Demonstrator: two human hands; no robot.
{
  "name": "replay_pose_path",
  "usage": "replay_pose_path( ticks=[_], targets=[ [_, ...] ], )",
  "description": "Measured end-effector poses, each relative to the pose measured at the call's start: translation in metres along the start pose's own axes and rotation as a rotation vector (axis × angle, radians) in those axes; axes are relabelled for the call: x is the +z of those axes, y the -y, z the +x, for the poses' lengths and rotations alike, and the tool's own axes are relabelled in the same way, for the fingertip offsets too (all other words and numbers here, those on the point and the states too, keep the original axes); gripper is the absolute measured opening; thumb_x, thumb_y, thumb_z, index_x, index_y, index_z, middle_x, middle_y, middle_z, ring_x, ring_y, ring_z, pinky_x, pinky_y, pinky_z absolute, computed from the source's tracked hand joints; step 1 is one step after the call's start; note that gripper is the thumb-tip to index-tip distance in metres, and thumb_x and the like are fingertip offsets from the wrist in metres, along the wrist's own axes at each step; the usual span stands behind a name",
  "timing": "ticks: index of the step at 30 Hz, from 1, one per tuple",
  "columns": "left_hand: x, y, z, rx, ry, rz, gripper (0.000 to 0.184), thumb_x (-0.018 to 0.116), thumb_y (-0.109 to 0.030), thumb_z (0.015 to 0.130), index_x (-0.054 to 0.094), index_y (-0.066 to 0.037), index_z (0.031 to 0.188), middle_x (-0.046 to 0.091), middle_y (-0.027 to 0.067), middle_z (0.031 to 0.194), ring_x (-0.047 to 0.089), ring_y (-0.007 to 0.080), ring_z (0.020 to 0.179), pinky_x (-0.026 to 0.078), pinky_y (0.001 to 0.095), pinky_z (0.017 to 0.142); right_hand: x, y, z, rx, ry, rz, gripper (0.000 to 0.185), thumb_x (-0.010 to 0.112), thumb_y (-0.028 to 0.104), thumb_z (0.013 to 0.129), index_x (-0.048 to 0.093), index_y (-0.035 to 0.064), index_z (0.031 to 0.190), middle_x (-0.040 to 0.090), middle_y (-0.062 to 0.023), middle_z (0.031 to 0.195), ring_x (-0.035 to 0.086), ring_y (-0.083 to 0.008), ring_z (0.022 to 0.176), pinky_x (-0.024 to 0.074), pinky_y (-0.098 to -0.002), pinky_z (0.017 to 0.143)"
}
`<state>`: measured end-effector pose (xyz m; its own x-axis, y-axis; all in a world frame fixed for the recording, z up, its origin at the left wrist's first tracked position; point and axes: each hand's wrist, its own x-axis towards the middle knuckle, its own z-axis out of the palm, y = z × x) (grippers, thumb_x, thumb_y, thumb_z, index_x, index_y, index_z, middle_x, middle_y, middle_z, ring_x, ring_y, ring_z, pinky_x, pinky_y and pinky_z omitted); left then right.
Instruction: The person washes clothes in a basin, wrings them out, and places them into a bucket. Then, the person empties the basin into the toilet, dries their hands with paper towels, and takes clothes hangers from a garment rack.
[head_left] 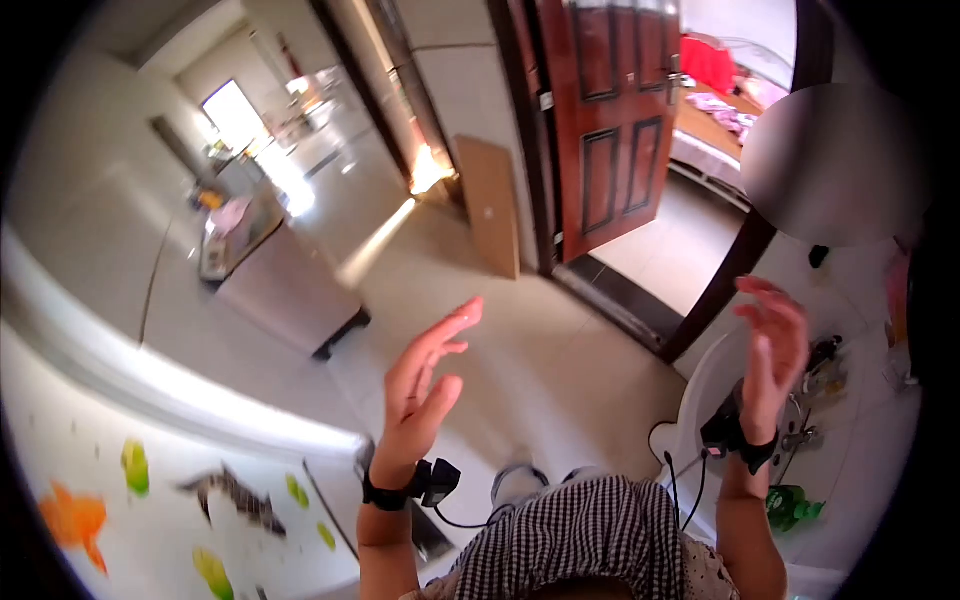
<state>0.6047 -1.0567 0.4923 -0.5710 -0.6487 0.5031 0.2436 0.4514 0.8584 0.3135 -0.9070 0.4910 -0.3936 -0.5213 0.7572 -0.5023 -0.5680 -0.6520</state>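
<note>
My left hand [420, 378] is raised in front of me with its fingers stretched out and the thumb apart, and nothing lies in it. A black strap with a small device [437, 482] circles that wrist. On the other side, my right hand [775, 345] is held up over the edge of the white washbasin [700, 405], fingers extended and slightly curved, with no object in it. It wears a similar wrist device [722, 430]. The basin's tap [803, 435] and a green bottle [792, 508] are near my right forearm.
A reddish-brown door [612, 150] stands ajar onto a room with a bed [700, 150]. A brown board [487, 205] leans on the wall. At the left are a cabinet [290, 285] and a white surface with fish pictures [330, 575]. Tiled floor [560, 370] lies ahead.
</note>
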Motion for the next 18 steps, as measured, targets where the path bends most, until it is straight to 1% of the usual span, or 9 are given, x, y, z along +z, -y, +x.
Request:
replay_pose_path(
  ticks=[1, 2, 4, 5, 7, 8, 10, 12, 18],
  targets=[
    [-0.004, 0.030, 0.020, 0.011, 0.025, 0.107, 0.038, 0.040, -0.016, 0.089, 0.042, 0.000, 0.123, 0.046, 0.0163, 0.126, 0.049, 0.0255, 0.112, 0.038, 0.0337, 0.090, 0.000, -0.019, 0.006, 0.164, -0.028, -0.116, 0.036, 0.058, 0.021, 0.082, 0.049, 0.0039, 0.113, 0.051, -0.0138, 0.117, 0.048, -0.0227, 0.108, 0.0415, -0.0326, 0.084],
    [-0.005, 0.055, 0.040, 0.032, 0.056, 0.084, 0.038, 0.040, -0.016, 0.089, 0.042, 0.000, 0.123, 0.046, 0.0163, 0.126, 0.049, 0.0255, 0.112, 0.038, 0.0337, 0.090, -0.004, -0.042, 0.007, 0.251, -0.026, -0.168, 0.038, 0.058, 0.022, 0.083, 0.049, 0.0045, 0.116, 0.050, -0.0112, 0.119, 0.048, -0.0188, 0.109, 0.0404, -0.0308, 0.085],
    [-0.001, 0.098, 0.076, -0.216, 0.093, -0.064, 0.037, 0.041, -0.019, 0.090, 0.044, 0.000, 0.122, 0.049, 0.0129, 0.123, 0.049, 0.0225, 0.111, 0.037, 0.0311, 0.089, -0.017, -0.091, -0.002, 0.359, -0.061, -0.331, 0.035, 0.058, 0.018, 0.083, 0.050, 0.0064, 0.115, 0.051, -0.0071, 0.118, 0.049, -0.0174, 0.107, 0.0414, -0.0308, 0.084],
    [0.000, 0.121, 0.094, -0.224, 0.128, -0.082, 0.037, 0.041, -0.019, 0.090, 0.044, 0.000, 0.122, 0.049, 0.0129, 0.123, 0.049, 0.0225, 0.111, 0.037, 0.0311, 0.089, -0.024, -0.111, -0.010, 0.375, -0.088, -0.357, 0.035, 0.058, 0.018, 0.083, 0.050, 0.0064, 0.115, 0.051, -0.0071, 0.118, 0.049, -0.0174, 0.107, 0.0414, -0.0308, 0.084],
    [0.009, 0.168, 0.129, -0.365, 0.137, -0.199, 0.034, 0.047, -0.016, 0.088, 0.048, 0.000, 0.119, 0.053, 0.0111, 0.118, 0.050, 0.0188, 0.110, 0.038, 0.0275, 0.088, -0.040, -0.147, -0.024, 0.555, -0.159, -0.461, 0.034, 0.058, 0.015, 0.082, 0.051, 0.0084, 0.115, 0.052, -0.0046, 0.117, 0.050, -0.0170, 0.106, 0.0426, -0.0306, 0.082],
    [0.015, 0.189, 0.146, -0.378, 0.170, -0.216, 0.034, 0.047, -0.016, 0.088, 0.048, 0.000, 0.119, 0.053, 0.0111, 0.118, 0.050, 0.0188, 0.110, 0.038, 0.0275, 0.088, -0.045, -0.161, -0.026, 0.575, -0.183, -0.486, 0.034, 0.058, 0.015, 0.082, 0.051, 0.0084, 0.115, 0.052, -0.0046, 0.117, 0.050, -0.0170, 0.106, 0.0426, -0.0306, 0.082],
    [0.029, 0.230, 0.181, -0.455, 0.150, -0.200, 0.033, 0.045, -0.023, 0.090, 0.052, -0.003, 0.115, 0.057, 0.0084, 0.114, 0.053, 0.0173, 0.106, 0.040, 0.0286, 0.085, -0.055, -0.188, -0.027, 0.671, -0.238, -0.584, 0.035, 0.057, 0.012, 0.082, 0.051, 0.0097, 0.116, 0.053, -0.0043, 0.115, 0.050, -0.0170, 0.104, 0.0434, -0.0296, 0.081],
    [0.048, 0.265, 0.213, -0.475, 0.170, -0.203, 0.032, 0.045, -0.022, 0.089, 0.053, -0.004, 0.113, 0.058, 0.0078, 0.112, 0.054, 0.0166, 0.104, 0.041, 0.0282, 0.083, -0.068, -0.209, -0.019, 0.693, -0.282, -0.620, 0.035, 0.057, 0.010, 0.081, 0.051, 0.0074, 0.116, 0.053, -0.0057, 0.114, 0.051, -0.0174, 0.102, 0.0435, -0.0291, 0.082],
    [0.112, 0.346, 0.336, -0.570, 0.146, -0.299, 0.030, 0.045, -0.021, 0.089, 0.056, -0.005, 0.112, 0.059, 0.0080, 0.110, 0.055, 0.0156, 0.101, 0.042, 0.0260, 0.080, -0.138, -0.329, 0.042, 0.555, -0.410, -0.620, 0.033, 0.055, 0.005, 0.082, 0.050, 0.0028, 0.114, 0.053, -0.0083, 0.113, 0.053, -0.0188, 0.100, 0.0436, -0.0294, 0.084]
  ],
)
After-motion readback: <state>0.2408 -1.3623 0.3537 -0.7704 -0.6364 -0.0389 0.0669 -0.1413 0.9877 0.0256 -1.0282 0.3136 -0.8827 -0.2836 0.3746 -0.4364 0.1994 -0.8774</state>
